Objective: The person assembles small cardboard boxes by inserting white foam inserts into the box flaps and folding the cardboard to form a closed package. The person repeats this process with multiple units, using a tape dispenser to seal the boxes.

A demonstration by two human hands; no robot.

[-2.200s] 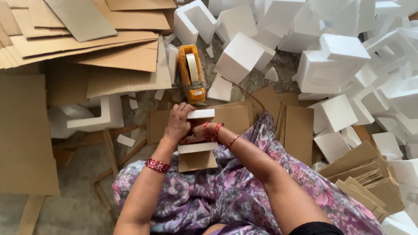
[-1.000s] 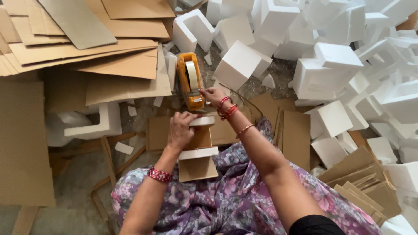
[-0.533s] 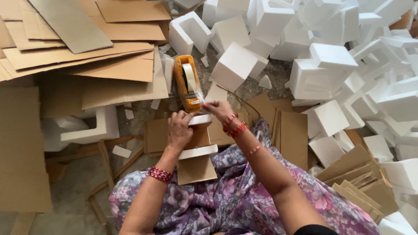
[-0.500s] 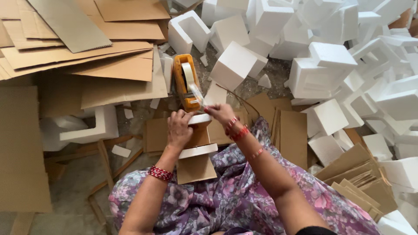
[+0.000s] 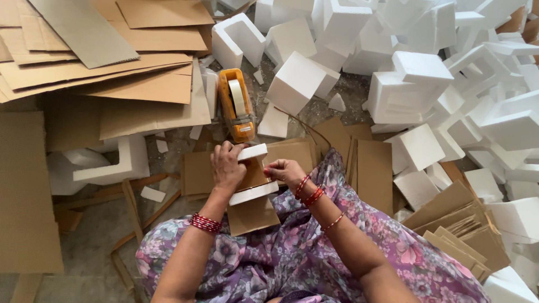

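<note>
Bundle (image 5: 251,182) of brown card with a white foam strip across its top and another across its middle rests on the person's lap, over the purple flowered cloth (image 5: 292,252), just below the tape gun (image 5: 236,112).

Far left, flat card sheets (image 5: 22,191) cover the floor, with an L-shaped foam piece (image 5: 120,165) beside them. Next comes the left hand (image 5: 226,166): its fingers are curled over the top foam strip, gripping it and pinning the bundle in place. The orange tape gun lies on the floor just beyond, roll upward, apart from both hands. The right hand (image 5: 283,171) sits at the bundle's right edge, fingers bent inward with the tips together; it may be pinching a bit of tape against the card, but from here I cannot tell whether it grips anything. Farther right, foam blocks (image 5: 421,95) are heaped up, and a card stack (image 5: 466,230) lies lower down.

I'd judge the step in hand is fixing foam to card. A next move calls for the left hand's firm hold, so the strips stay square.
</note>
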